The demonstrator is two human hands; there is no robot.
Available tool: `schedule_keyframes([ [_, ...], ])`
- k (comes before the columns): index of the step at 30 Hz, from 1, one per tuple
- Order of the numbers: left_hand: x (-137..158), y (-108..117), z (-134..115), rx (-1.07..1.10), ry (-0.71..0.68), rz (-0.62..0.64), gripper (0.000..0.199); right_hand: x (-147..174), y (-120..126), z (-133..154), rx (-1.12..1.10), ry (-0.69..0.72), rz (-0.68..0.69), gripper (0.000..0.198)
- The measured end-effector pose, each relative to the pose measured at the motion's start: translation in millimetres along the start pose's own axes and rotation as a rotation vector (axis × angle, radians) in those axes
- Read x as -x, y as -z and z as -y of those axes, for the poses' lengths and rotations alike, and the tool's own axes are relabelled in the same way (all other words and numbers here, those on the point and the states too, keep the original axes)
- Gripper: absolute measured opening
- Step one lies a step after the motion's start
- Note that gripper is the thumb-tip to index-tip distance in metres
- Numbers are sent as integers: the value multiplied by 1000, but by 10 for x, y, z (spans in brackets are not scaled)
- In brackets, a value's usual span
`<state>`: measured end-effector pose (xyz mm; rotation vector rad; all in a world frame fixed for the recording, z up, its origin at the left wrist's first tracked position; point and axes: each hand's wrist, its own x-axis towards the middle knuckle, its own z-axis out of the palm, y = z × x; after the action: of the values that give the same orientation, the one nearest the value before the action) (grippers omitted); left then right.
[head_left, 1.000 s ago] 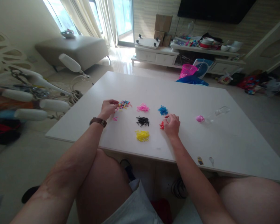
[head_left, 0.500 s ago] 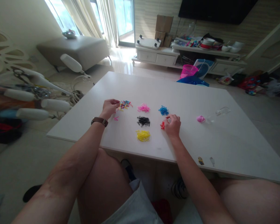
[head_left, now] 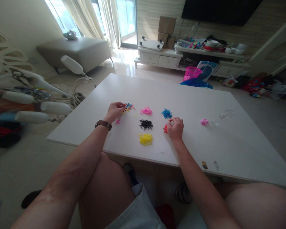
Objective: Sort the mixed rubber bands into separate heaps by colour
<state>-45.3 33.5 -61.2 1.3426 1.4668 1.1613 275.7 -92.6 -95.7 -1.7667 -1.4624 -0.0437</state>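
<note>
My left hand point(head_left: 116, 111) reaches over a mixed-colour pile of small rubber bands point(head_left: 128, 107), its fingers closed together at the pile's left side. Whatever the fingertips pinch is too small to make out. A few pink bands point(head_left: 117, 121) lie just below that hand. My right hand point(head_left: 175, 128) rests with curled fingers beside the red rubber bands point(head_left: 165, 128), partly covering them; its fingertips' contents are hidden. Between the hands lie separate heaps of pink bands point(head_left: 146, 110), black bands point(head_left: 146, 124) and yellow bands point(head_left: 145, 139). Blue bands point(head_left: 166, 113) sit beyond my right hand.
The white table point(head_left: 193, 98) also bears a pink lump point(head_left: 204, 122), a clear glass-like object point(head_left: 227, 114), a small yellow cartoon figure point(head_left: 204, 164) and a small clear piece point(head_left: 216, 165). A white-shaded lamp point(head_left: 72, 64) stands left of the table.
My left hand has shifted slightly right, further over the mixed pile. A small yellow band now shows between that pile and the pink heap. My right hand has hardly moved.
</note>
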Motion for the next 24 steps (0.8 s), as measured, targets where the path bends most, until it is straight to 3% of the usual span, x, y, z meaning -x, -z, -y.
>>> schedule_keyframes([
  [5, -17, 11, 3, -62, -20, -28, 18, 2, 4, 3, 16, -21, 28, 13],
  [10, -15, 47, 1, -352, -67, -75, 9, 7, -1, 8, 0, -15, 28, 14],
  [17, 36, 32, -35, -594, -66, 8, 24, 6, -3, 10, 6, -21, 35, 14],
  [24, 15, 10, -45, -633, -79, 10, 25, -1, -12, -6, 4, -18, 38, 14],
])
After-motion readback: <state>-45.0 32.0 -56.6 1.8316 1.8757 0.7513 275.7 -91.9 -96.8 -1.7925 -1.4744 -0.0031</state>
